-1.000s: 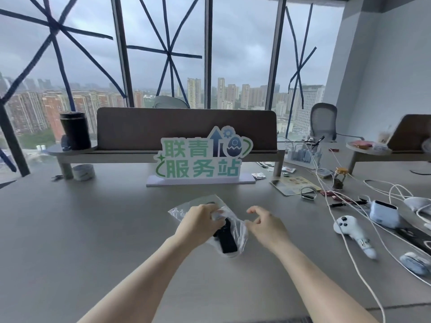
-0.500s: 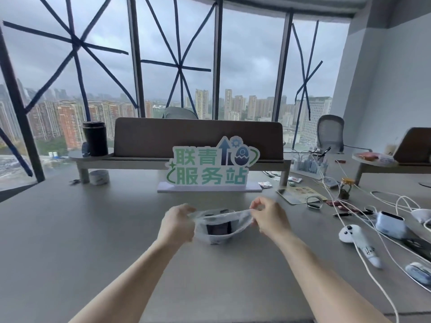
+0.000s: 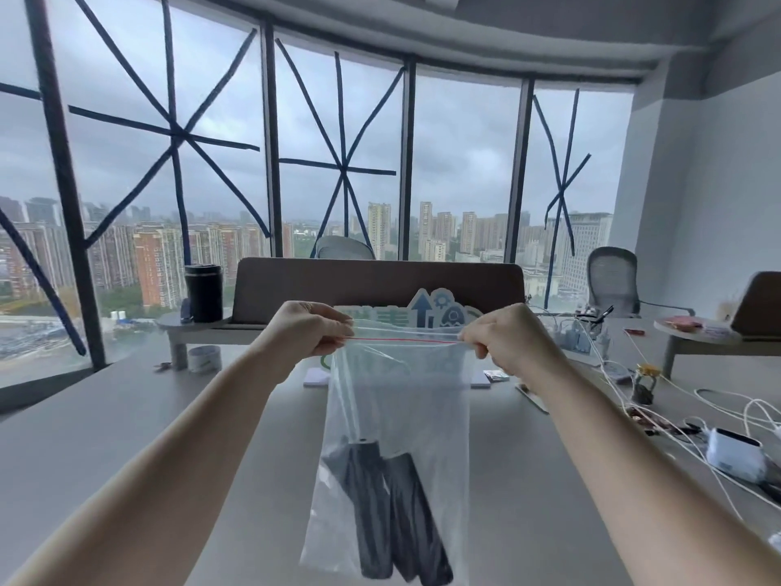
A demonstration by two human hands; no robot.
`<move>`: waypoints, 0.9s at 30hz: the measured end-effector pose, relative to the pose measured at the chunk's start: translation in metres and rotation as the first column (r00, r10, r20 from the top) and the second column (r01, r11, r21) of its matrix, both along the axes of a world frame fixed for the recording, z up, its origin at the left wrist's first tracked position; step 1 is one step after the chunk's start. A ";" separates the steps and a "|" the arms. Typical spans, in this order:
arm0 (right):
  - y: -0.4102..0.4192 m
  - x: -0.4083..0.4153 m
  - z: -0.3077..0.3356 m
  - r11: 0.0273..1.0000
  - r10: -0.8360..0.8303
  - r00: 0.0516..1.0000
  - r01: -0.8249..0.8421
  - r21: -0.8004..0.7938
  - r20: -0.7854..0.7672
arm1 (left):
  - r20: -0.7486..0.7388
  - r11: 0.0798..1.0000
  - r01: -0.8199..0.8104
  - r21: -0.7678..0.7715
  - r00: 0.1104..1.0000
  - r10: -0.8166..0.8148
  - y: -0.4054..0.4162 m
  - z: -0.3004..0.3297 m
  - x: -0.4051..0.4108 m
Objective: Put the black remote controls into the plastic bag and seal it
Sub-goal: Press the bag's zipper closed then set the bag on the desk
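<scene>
Both hands are up in front of the person, holding the bag (image 3: pixel 401 420) in the air above the surface (image 3: pixel 126 437); the left hand (image 3: pixel 306 332) pinches the bag's top left corner, its fingers (image 3: pixel 338 329) closed on the plastic right at the red line (image 3: pixel 401 340) of the seal; the right hand (image 3: pixel 501 342) pinches the top right corner the same way, fingers (image 3: pixel 475 340) clamped at the other end of that line; the top edge runs taut and level between the two grips, and whether the strip is pressed shut along its length I cannot tell; the bag hangs straight down from the fingers, clear and a little creased, its lower end reaching the bottom of the view; the two remotes (image 3: pixel 393 513) lie at the bottom of it, well below the hands, side by side and touching, both tilted with their upper ends leaning left; behind the bag a sign (image 3: pixel 439 310) with a blue arrow stands on the surface, partly hidden by the plastic and the hands; a black cup (image 3: pixel 203 293) sits on a raised shelf to the left, with a roll of tape (image 3: pixel 204 359) below it; off to the right white cables (image 3: pixel 727 416) trail over the surface near a small white box (image 3: pixel 737 456); an office chair (image 3: pixel 613 281) stands by the window.
</scene>
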State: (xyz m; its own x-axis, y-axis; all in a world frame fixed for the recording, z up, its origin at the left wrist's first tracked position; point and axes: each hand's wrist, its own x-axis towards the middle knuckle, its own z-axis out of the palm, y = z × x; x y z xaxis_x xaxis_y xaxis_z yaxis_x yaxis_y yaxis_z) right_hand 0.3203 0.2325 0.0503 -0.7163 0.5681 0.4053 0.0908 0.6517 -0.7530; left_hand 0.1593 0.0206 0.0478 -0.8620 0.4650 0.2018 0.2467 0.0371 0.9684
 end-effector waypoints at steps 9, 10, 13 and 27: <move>-0.020 0.007 0.005 0.989 -0.075 0.992 0.061 0.134 0.098 | -0.134 0.999 -0.043 0.013 0.990 0.044 -0.007 -0.046 0.009; -0.020 0.007 0.006 0.990 -0.071 0.991 0.057 0.131 0.111 | -0.138 0.996 -0.092 0.020 0.986 0.094 -0.006 -0.049 0.008; -0.017 0.008 0.008 0.994 -0.087 0.984 0.076 0.079 0.155 | -0.101 0.989 -0.142 0.030 0.984 0.144 -0.007 -0.053 0.009; -0.045 -0.009 0.003 0.867 0.113 0.991 -0.135 0.480 0.074 | -0.247 1.000 -0.023 0.016 0.969 0.026 0.033 -0.016 0.047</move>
State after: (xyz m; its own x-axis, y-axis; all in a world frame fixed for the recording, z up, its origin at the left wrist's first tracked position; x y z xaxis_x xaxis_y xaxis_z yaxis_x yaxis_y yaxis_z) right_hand 0.3118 0.1878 0.0533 -0.7903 0.2151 0.5737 0.0099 0.9407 -0.3391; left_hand 0.2066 0.0533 0.0317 -0.7959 0.4402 0.4156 0.4776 0.0346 0.8779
